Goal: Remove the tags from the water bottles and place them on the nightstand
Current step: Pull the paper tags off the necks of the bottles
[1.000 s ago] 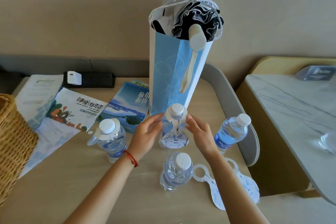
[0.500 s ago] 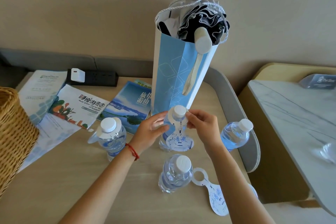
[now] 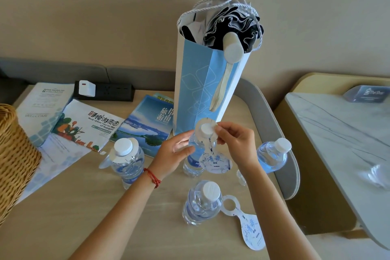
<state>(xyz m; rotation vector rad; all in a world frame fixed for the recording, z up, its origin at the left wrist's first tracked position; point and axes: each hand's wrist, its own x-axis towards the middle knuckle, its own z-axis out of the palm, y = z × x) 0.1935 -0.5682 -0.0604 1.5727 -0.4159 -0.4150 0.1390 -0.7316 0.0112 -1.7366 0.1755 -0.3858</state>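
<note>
A plain beige wall (image 3: pixel 105 17) fills the upper half of the frame, evenly lit by soft light. Along its foot at left runs a grey padded panel (image 3: pixel 84 72). A pale wooden table (image 3: pixel 63 217) with a raised grey rim (image 3: pixel 280 143) spreads across the lower left and centre. At the right edge stands a white marble-patterned top (image 3: pixel 337 143) on a yellowish wooden base (image 3: pixel 306 196).

The wicker basket (image 3: pixel 14 154) is cut off by the left edge.
</note>
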